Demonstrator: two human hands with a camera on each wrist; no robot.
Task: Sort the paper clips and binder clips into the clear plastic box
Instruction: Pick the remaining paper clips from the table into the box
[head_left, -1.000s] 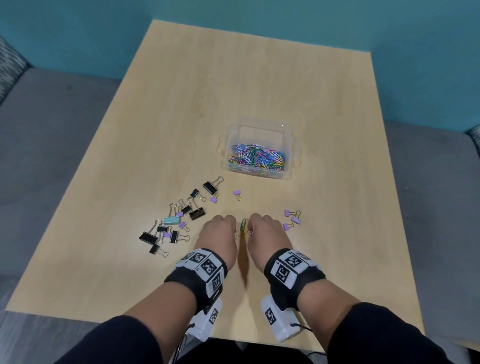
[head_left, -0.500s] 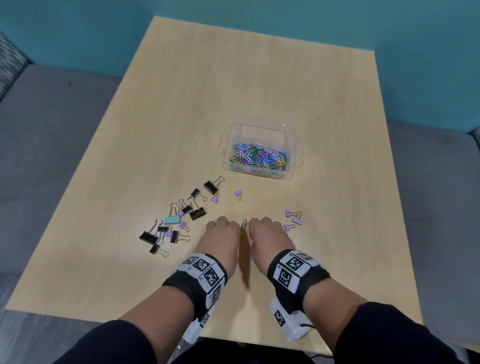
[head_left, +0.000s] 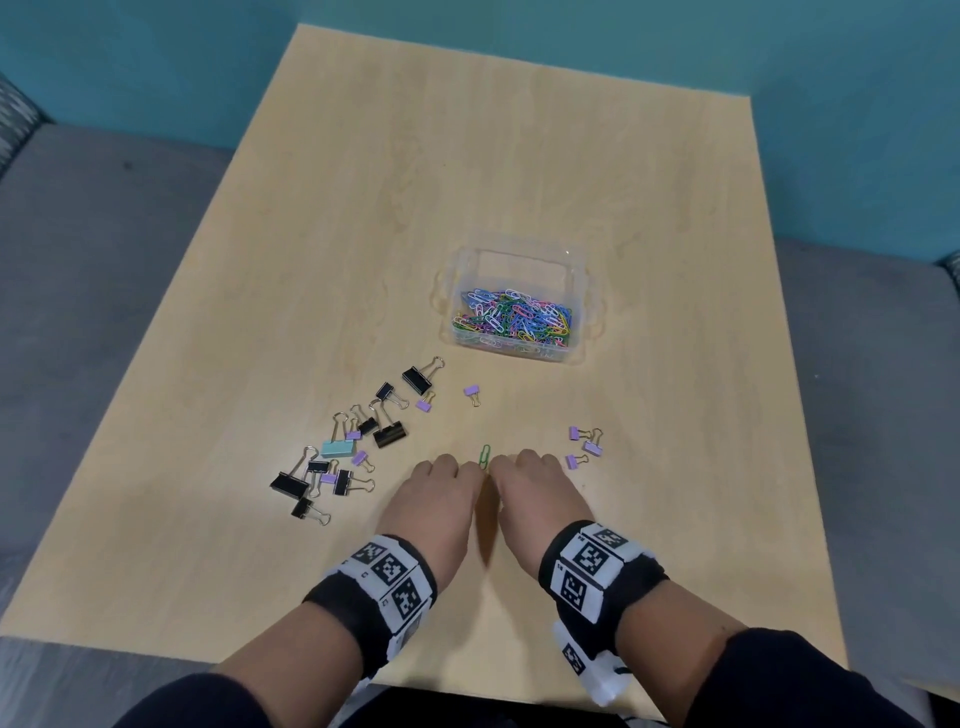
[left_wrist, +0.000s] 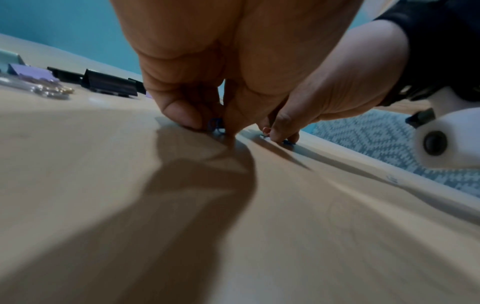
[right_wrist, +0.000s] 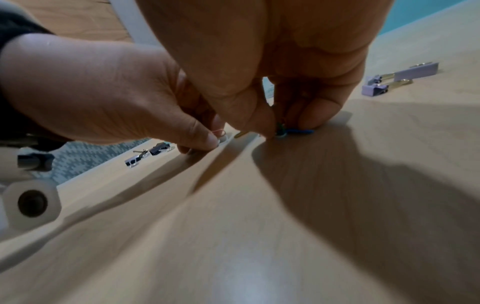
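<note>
Paper clips: most already lie in the clear plastic box (head_left: 519, 270), far and slightly right of our hands; a green paper clip (head_left: 484, 457) lies on the counter (head_left: 519, 156) right between our fingertips.
Axis: we judge its long axis runs near-to-far, so either hand is equally near.
Left hand (head_left: 441, 493): curled, fingertips down on the counter, pinching a small blue clip (left_wrist: 215, 126).
Right hand (head_left: 535, 488): curled likewise, pinching small clips (right_wrist: 293, 130), blue and dark.
Binder clips: a scatter (head_left: 353, 441) lies left of our hands, a few purple ones (head_left: 584, 444) right.
Surface: pale wood, smooth; we expect thin clips to resist lifting.
Room: teal wall (head_left: 156, 52), grey seating (head_left: 78, 260) around.
</note>
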